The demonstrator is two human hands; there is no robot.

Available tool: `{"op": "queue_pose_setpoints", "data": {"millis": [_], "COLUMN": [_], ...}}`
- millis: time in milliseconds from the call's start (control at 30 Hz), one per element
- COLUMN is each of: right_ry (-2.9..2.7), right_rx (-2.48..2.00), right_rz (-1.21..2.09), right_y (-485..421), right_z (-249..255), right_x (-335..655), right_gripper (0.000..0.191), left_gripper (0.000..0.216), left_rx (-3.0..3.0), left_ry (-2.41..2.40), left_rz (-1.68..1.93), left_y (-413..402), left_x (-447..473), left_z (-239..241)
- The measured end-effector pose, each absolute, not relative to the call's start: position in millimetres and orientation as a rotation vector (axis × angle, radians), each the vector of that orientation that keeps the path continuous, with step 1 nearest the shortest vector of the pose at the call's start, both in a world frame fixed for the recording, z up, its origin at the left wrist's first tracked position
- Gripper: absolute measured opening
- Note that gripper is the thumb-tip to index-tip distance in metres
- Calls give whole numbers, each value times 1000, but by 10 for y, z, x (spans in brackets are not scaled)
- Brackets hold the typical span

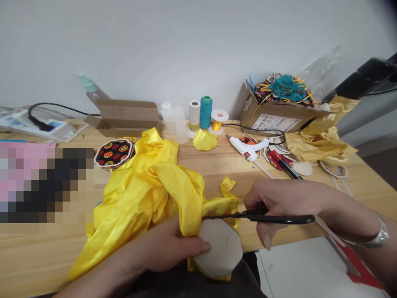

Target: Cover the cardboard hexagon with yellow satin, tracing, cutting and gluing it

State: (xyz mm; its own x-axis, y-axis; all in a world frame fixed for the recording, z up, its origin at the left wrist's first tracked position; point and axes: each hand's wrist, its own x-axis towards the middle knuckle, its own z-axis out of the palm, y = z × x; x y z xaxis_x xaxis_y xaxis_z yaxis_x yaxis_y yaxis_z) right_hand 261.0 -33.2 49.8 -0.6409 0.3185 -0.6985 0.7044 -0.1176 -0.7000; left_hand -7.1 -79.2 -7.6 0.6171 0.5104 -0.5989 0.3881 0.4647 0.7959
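Wooden table [27,256] by a pale wall [155,49], scissors [273,219] at yellow cloth [136,194]

The glossy cloth lies heaped at left. The left hand [169,247] grips it and a pale panel [221,250], thumb on top, fingers hidden. Rightward, the right hand [282,200] loosely curls around the scissors' black handles, blades by the panel's far edge.

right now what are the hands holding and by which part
Left hand: the card by its left side, along with yellow cloth. Right hand: the scissors by the handles.
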Motion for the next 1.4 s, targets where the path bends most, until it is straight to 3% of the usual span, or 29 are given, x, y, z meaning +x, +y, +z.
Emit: {"op": "queue_pose_setpoints", "data": {"millis": [567, 833, 1033, 1233, 1400], "right_ry": [1923, 1972, 1961, 1874, 1870], "right_rx": [1194, 1272, 1499, 2040, 2093], "right_rz": [-1559, -1367, -1083, -462, -385], "right_y": [-264, -413, -622, -797, -795], "right_z": [613, 610, 667, 457, 173], "right_x": [2576, 2614, 2884, 2910, 2655], "right_gripper": [44, 49, 48, 45, 35], "left_gripper": [33, 24, 28, 44, 41], "left_rx": [1290, 1234, 1071, 778, 689], "left_ry": [954, 977, 950, 1042, 938], "left_rz": [-7, 16, 114, 419, 574], "left_y": [-778, -788, -803, -729, -572], "left_x": [-30, -30, -80, -153, -161], "left_z": [-21, -39, -119, -144, -13]}}
